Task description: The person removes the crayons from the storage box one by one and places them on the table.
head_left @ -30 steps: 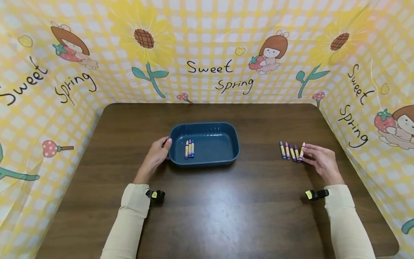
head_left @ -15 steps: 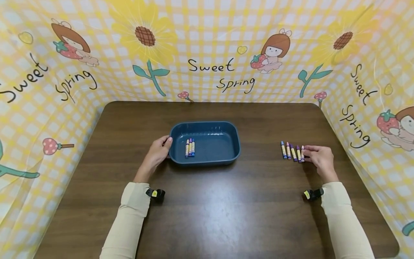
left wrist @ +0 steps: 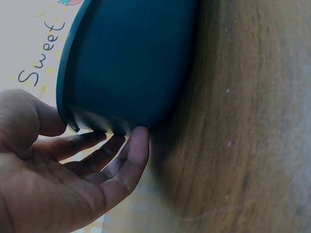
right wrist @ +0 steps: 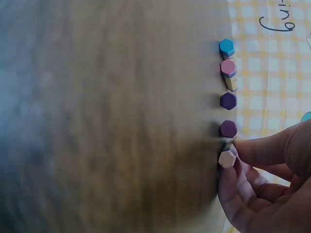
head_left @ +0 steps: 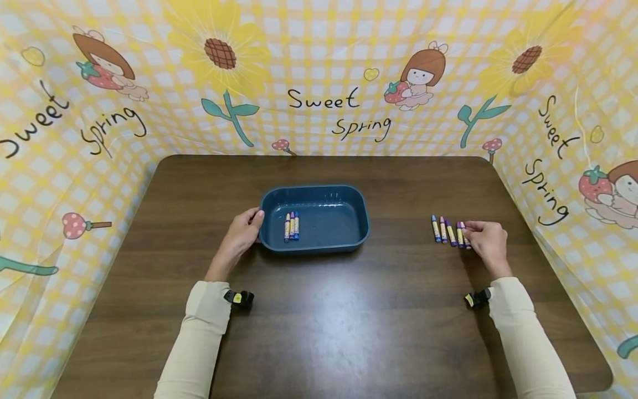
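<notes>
In the head view, my left hand point(head_left: 242, 230) holds the left end of a blue rectangular tray point(head_left: 331, 224). The left wrist view has the thumb at the rim and the fingers against the outer wall of the tray point(left wrist: 131, 63). Three crayons point(head_left: 291, 227) lie side by side in the tray's left part. On the table's right side, my right hand point(head_left: 488, 244) pinches the rightmost crayon of a short row. The right wrist view shows this pale-ended crayon point(right wrist: 227, 158) between thumb and fingers, close beside a purple crayon point(right wrist: 227, 129).
Left of the held crayon lie another purple crayon point(head_left: 451, 233), a pink crayon point(head_left: 443, 229) and a blue crayon point(head_left: 436, 229). All rest on the brown wooden table point(head_left: 319, 310). A yellow checked cloth point(head_left: 319, 72) with printed flowers surrounds the table's back and sides.
My right hand has shifted left with the rightmost crayon, bringing it from a slant to lie alongside the row. The left hand and tray stay put.
</notes>
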A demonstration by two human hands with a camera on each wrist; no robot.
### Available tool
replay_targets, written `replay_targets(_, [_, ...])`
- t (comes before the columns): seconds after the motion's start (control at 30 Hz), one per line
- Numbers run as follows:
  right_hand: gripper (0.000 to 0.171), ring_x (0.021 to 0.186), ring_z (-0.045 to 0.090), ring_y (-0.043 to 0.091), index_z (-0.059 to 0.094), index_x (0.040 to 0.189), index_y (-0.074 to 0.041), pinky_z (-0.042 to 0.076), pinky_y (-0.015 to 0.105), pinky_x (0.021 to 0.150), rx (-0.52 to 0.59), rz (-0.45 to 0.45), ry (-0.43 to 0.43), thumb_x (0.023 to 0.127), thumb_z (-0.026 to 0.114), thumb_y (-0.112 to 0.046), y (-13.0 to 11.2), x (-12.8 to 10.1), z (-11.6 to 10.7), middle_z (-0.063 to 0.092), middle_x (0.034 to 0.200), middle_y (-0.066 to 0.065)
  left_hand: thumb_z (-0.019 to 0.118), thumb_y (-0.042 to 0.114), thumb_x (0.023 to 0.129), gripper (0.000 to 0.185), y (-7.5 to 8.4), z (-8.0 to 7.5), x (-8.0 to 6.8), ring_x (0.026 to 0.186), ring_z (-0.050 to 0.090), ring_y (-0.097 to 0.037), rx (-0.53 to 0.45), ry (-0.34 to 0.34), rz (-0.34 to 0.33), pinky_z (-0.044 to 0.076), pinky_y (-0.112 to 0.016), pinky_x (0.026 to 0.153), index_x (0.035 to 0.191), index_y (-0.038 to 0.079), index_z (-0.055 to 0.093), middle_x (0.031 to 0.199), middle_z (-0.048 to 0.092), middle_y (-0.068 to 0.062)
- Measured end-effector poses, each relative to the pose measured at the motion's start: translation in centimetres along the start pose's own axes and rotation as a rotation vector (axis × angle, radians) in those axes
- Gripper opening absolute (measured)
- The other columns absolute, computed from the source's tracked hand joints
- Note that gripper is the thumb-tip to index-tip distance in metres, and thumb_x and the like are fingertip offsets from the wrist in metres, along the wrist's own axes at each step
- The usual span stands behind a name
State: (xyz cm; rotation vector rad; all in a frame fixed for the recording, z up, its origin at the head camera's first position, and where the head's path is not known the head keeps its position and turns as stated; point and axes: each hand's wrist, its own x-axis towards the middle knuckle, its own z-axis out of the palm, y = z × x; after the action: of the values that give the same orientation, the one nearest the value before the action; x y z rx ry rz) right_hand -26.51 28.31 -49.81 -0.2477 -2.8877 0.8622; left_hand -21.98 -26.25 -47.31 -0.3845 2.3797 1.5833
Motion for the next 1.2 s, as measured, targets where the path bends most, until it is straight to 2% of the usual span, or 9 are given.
replay_targets(0.23, [0.025, 0.1, 0.07, 0.045, 0.073, 0.109, 0.01, 0.05, 0.053, 0.085, -0.016, -0.049, 0.047, 0.093, 0.065, -0.007, -0.4, -0.4, 0.2, 0.073, 0.102, 0.026, 0.034, 0.041, 0.111, 0.059, 0.0, 0.1, -0.1, 0.114, 0.055, -0.031, -0.002, 0.005, -0.003, 0.053, -0.041, 0.098, 0.16, 0.008, 0.03, 0.145, 0.048, -0.02])
replay_targets(0.43, [0.026, 0.102, 0.068, 0.047, 0.072, 0.112, 0.01, 0.049, 0.055, 0.087, -0.033, -0.055, 0.003, 0.095, 0.064, -0.008, -0.6, -0.5, 0.1, 0.073, 0.104, 0.027, 0.035, 0.041, 0.111, 0.059, -0.2, -0.2, -0.2, 0.117, 0.054, -0.032, 0.0, 0.012, 0.001, 0.052, -0.045, 0.103, 0.16, 0.008, 0.03, 0.148, 0.047, -0.02])
replay_targets(0.6, [0.033, 0.115, 0.059, 0.051, 0.07, 0.119, 0.008, 0.044, 0.059, 0.094, -0.049, 0.016, -0.08, 0.098, 0.064, -0.017, -0.9, -0.3, -0.7, 0.068, 0.117, 0.029, 0.036, 0.04, 0.111, 0.059, -0.2, -0.3, -0.2, 0.117, 0.054, -0.033, -0.006, 0.001, 0.007, 0.051, -0.046, 0.104, 0.16, 0.007, 0.029, 0.147, 0.047, -0.021])
replay_targets(0.7, [0.035, 0.117, 0.058, 0.051, 0.071, 0.119, 0.005, 0.045, 0.056, 0.094, -0.04, 0.075, -0.06, 0.099, 0.064, -0.022, -1.1, -0.2, -1.3, 0.068, 0.12, 0.028, 0.036, 0.039, 0.111, 0.059, -0.3, -0.2, -0.2, 0.117, 0.053, -0.032, -0.006, -0.005, 0.015, 0.052, -0.045, 0.103, 0.16, 0.006, 0.029, 0.147, 0.047, -0.021])
replay_targets(0.8, [0.035, 0.093, 0.073, 0.03, 0.071, 0.119, 0.006, 0.058, 0.038, 0.082, 0.097, 0.134, -0.033, 0.098, 0.065, -0.021, -1.4, -0.2, -1.8, 0.076, 0.102, 0.02, 0.036, 0.038, 0.111, 0.059, -0.2, -0.2, -0.1, 0.118, 0.053, -0.032, -0.008, -0.005, 0.017, 0.052, -0.045, 0.102, 0.16, 0.006, 0.029, 0.146, 0.047, -0.021])
replay_targets(0.9, [0.036, 0.068, 0.071, 0.006, 0.068, 0.122, 0.009, 0.059, 0.022, 0.063, 0.328, 0.185, -0.045, 0.097, 0.065, -0.017, -1.9, -0.2, -2.1, 0.074, 0.078, -0.007, 0.035, 0.04, 0.111, 0.06, -0.1, -0.3, -0.1, 0.119, 0.052, -0.032, -0.006, -0.004, 0.009, 0.05, -0.046, 0.105, 0.16, 0.006, 0.028, 0.146, 0.046, -0.021])
replay_targets(0.97, [0.024, 0.066, 0.068, -0.001, 0.072, 0.113, 0.004, 0.059, 0.02, 0.062, 0.516, 0.215, -0.07, 0.097, 0.065, -0.013, -2.3, -0.2, -2.2, 0.068, 0.073, -0.02, 0.035, 0.04, 0.111, 0.06, 0.0, -0.4, -0.2, 0.117, 0.052, -0.032, -0.005, -0.001, 0.01, 0.051, -0.046, 0.104, 0.16, 0.006, 0.029, 0.145, 0.047, -0.021])
replay_targets(1.07, [0.013, 0.067, 0.07, 0.002, 0.077, 0.095, -0.006, 0.06, 0.022, 0.062, 0.765, 0.229, -0.114, 0.097, 0.064, -0.006, -2.7, -0.4, -2.3, 0.072, 0.071, -0.017, 0.035, 0.04, 0.111, 0.059, 0.0, -0.3, -0.2, 0.115, 0.054, -0.031, -0.002, 0.005, 0.019, 0.052, -0.043, 0.1, 0.16, 0.006, 0.03, 0.145, 0.048, -0.02])
replay_targets(1.2, [0.022, 0.071, 0.073, 0.007, 0.077, 0.083, -0.014, 0.061, 0.025, 0.064, 0.998, 0.219, -0.206, 0.097, 0.064, -0.003, -3.5, -0.8, -2.3, 0.076, 0.077, -0.006, 0.036, 0.039, 0.111, 0.059, -0.2, -0.1, -0.3, 0.114, 0.054, -0.031, -0.001, 0.009, 0.017, 0.053, -0.042, 0.098, 0.159, 0.005, 0.03, 0.146, 0.048, -0.021])
